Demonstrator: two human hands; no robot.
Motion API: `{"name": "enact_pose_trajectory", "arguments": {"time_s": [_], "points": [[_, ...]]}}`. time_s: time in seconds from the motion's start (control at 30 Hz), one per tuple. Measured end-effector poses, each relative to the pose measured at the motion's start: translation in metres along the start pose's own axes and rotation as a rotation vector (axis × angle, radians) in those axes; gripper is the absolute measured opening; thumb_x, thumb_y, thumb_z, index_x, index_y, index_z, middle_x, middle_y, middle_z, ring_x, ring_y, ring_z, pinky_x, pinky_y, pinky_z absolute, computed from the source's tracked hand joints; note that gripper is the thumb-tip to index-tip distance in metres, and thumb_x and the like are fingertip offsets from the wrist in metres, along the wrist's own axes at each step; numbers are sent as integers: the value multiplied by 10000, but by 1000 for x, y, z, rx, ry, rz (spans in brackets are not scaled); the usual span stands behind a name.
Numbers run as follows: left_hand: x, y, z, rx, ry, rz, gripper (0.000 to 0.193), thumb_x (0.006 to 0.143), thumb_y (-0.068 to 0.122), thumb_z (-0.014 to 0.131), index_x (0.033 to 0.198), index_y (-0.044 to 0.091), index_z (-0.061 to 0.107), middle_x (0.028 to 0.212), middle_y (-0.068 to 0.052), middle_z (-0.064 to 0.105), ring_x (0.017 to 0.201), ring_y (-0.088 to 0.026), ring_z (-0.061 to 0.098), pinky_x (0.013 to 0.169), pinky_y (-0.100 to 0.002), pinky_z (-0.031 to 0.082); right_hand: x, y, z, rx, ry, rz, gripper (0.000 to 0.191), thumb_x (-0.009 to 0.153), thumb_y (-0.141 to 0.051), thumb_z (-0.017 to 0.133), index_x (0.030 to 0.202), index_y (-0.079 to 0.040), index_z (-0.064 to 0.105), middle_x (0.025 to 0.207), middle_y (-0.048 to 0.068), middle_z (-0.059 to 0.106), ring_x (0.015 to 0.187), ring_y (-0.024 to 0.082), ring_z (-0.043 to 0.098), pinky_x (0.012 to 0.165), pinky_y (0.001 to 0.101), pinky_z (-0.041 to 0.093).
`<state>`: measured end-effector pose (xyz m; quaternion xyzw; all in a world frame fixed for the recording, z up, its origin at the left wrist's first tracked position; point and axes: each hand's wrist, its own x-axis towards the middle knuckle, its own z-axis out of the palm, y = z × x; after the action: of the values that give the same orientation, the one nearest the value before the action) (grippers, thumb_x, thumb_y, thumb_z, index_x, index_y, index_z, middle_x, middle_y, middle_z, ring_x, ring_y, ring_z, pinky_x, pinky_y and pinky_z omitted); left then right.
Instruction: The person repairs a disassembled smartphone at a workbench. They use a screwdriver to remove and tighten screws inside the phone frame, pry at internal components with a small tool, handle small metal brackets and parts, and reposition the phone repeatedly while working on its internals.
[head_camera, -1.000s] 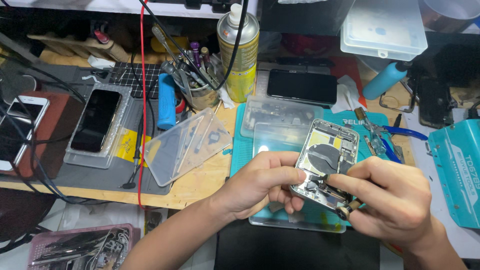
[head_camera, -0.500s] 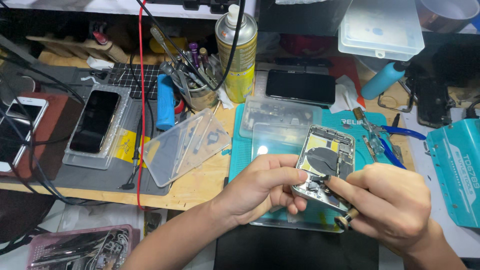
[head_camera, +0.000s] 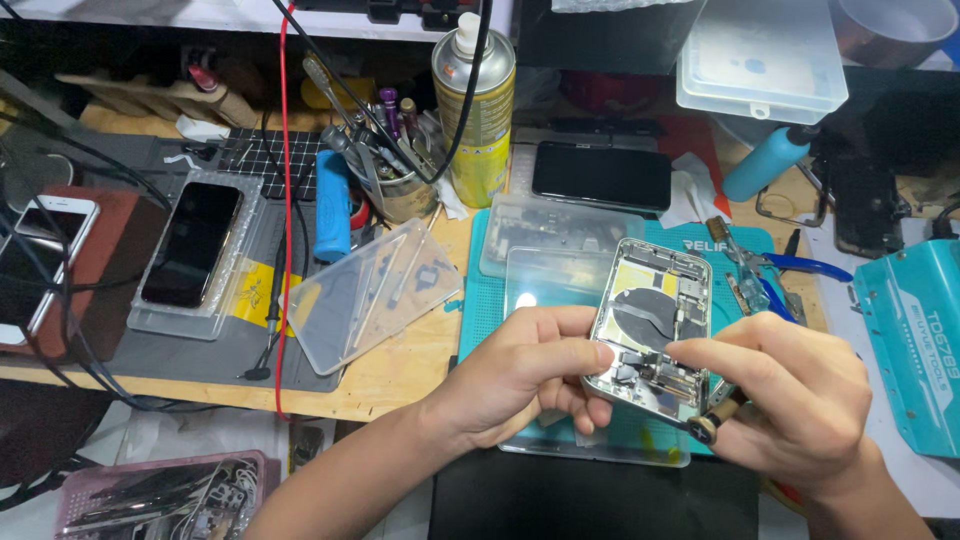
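My left hand (head_camera: 520, 385) grips the near left edge of an opened phone housing (head_camera: 655, 325), a silver frame with a dark round coil and small parts inside, held tilted above a teal work mat (head_camera: 480, 310). My right hand (head_camera: 790, 400) holds a small screwdriver (head_camera: 715, 420) with a brass end cap. Its thumb and forefinger press at the housing's lower inside. The screwdriver tip is hidden by my fingers.
A clear plastic lid (head_camera: 375, 290) lies left of the mat, a phone in a clear tray (head_camera: 190, 250) further left. A yellow spray can (head_camera: 475, 105), a tool cup (head_camera: 395, 165), a dark phone (head_camera: 600, 175), blue pliers (head_camera: 790, 270) and a teal tool case (head_camera: 915, 340) surround the mat.
Both hands and the housing stay nearly in place; my right hand has shifted slightly on the screwdriver at the housing's lower end.
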<state>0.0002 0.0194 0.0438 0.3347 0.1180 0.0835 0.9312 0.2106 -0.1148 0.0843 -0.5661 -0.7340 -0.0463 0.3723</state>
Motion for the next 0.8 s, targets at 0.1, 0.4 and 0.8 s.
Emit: {"name": "enact_pose_trajectory", "arguments": {"time_s": [0.1,0.4,0.8], "points": [[0,0,1,4,-17,0,265,1043,118,612,1219,-79,618,986,-125,691,766,-142,686,690,-279,587,-2,2,-4,-29,-69,-18,536,461,-64,715,994,-29,765,738,81,643,585,185,615,494,333,432],[0,0,1,29,-13,0,276,1041,122,618,1228,-81,617,996,-125,696,769,-139,691,678,-275,589,-2,0,-4,-3,-54,-62,469,493,-97,738,959,-44,763,743,64,634,604,183,620,506,321,438],[0,-3,1,-29,-19,-9,275,1047,124,618,1221,-88,615,978,-127,683,772,-140,684,688,-269,588,-1,-2,-6,13,-72,-59,514,473,-150,729,972,-39,792,732,60,631,588,177,614,506,330,444]]}}
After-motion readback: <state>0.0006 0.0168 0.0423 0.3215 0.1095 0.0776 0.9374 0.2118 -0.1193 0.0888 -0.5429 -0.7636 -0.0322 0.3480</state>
